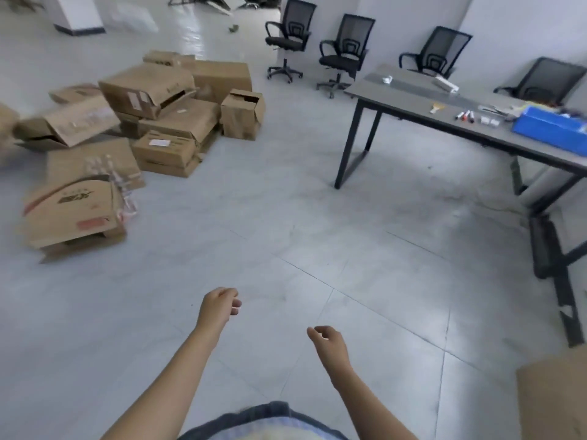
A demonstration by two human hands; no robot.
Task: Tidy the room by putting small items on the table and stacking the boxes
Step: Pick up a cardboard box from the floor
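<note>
A jumbled heap of brown cardboard boxes [152,112] lies on the floor at the left; the nearest box [73,204] is crumpled, with clear plastic on its top. The grey table [413,103] stands at the right with markers [465,115], a blue bin [552,128] and other small items on it. My left hand [219,304] and my right hand [327,339] hang low over bare floor, fingers loosely curled, holding nothing, far from boxes and table.
Several black office chairs [344,54] stand along the far wall behind the table. Another cardboard box [552,395] shows at the bottom right corner. A small piece of debris [234,27] lies on the far floor. Grey tiled floor spreads between heap and table.
</note>
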